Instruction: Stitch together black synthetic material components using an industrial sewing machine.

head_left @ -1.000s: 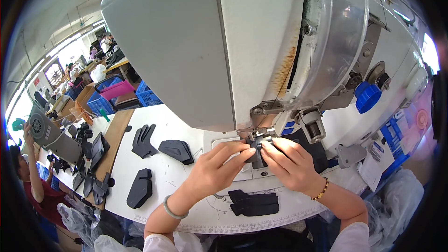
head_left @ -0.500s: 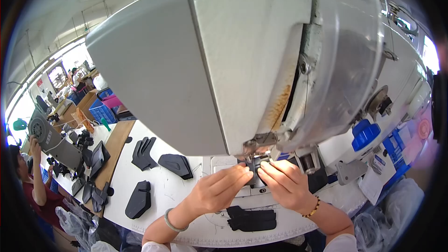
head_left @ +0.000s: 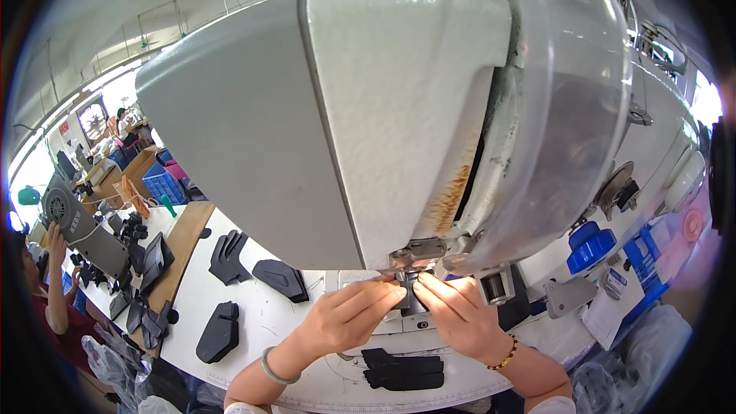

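A large white and grey sewing machine (head_left: 406, 115) fills the upper middle, its presser foot area just above my fingertips. A small black piece of material (head_left: 415, 300) lies under it, partly hidden by my fingers. My left hand (head_left: 346, 316) is closed, thumb and fingers pressed on the piece's left edge. From the other side, my right hand (head_left: 462, 316) grips its right edge, with the fingers close together. The needle tip is too hidden to make out. In front of my hands lies a stack of black cut pieces (head_left: 403, 369).
Black padded pieces (head_left: 280, 280), finger-shaped pieces (head_left: 229, 257) and an angular stack (head_left: 218, 333) lie on the white table (head_left: 268, 322) to the left. Past a wooden edge (head_left: 184, 249), another person works at a grey machine (head_left: 84, 226). A blue knob (head_left: 590, 248) sits right.
The view has tilted slightly, so the table things appear lower and further left. Both hands stay at the black piece below the machine, the fingers changing position only slightly.
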Tool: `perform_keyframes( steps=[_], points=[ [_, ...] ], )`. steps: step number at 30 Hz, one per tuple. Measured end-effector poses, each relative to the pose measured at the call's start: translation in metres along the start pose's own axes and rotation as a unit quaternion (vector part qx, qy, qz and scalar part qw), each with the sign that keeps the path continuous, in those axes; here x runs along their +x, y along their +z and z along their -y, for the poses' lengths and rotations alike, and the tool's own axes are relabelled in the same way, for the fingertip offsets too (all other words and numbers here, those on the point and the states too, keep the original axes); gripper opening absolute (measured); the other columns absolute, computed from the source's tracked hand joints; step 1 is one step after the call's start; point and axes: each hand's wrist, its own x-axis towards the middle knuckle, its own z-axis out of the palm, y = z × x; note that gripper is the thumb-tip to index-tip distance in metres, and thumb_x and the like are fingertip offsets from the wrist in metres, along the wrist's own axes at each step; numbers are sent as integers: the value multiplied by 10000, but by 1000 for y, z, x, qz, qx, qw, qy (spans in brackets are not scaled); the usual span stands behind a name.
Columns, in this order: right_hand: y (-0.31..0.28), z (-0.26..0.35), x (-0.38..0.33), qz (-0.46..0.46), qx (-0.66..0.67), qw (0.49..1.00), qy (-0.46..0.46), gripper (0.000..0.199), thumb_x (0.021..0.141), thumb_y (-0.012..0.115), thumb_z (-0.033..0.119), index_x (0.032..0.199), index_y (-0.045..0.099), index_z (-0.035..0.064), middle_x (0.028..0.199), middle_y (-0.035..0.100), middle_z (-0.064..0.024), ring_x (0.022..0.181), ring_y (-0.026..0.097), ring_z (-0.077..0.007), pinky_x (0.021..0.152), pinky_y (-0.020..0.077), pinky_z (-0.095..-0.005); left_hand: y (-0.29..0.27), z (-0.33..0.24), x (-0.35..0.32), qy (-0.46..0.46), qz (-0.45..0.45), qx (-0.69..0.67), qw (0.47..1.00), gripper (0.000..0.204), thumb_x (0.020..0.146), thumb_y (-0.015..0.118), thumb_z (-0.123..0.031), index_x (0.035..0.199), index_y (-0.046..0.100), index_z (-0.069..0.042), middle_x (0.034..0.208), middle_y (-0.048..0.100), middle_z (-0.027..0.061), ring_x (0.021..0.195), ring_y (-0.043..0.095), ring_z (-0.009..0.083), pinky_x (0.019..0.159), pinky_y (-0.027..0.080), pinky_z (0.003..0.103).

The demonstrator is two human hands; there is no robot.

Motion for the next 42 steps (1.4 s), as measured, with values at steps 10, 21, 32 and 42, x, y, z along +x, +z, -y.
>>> perform_keyframes(
  steps=[10,21,32,42],
  points=[
    [2,-9,-2,-26,33,999,-31,316,694,684,21,1005,666,70,1031,619,-30,795,558,-163,678,443,-294,2,4,-4,7,-23,-10,1000,390,636,627,62,1026,616,54,935,610,94,797,621,213,658,544,282],
    [-3,-4,5,5,38,999,21,296,721,696,17,999,680,118,860,626,-53,729,589,-214,620,479,-306,4,3,-3,21,-47,14,999,389,612,626,68,1000,630,59,934,614,91,787,635,210,632,546,269],
    [8,-17,3,-4,144,988,58,229,717,747,76,938,710,127,895,604,-38,790,567,-228,730,454,-350,11,8,-13,9,-30,11,999,416,622,633,54,1037,625,34,958,609,108,817,625,228,638,541,284],
    [5,-17,-5,5,145,986,88,263,714,712,96,965,727,172,925,632,-4,795,543,-156,729,354,-310,5,9,-6,31,-31,-11,999,404,617,623,47,1021,634,35,938,629,98,834,628,220,694,559,284]
  ],
)
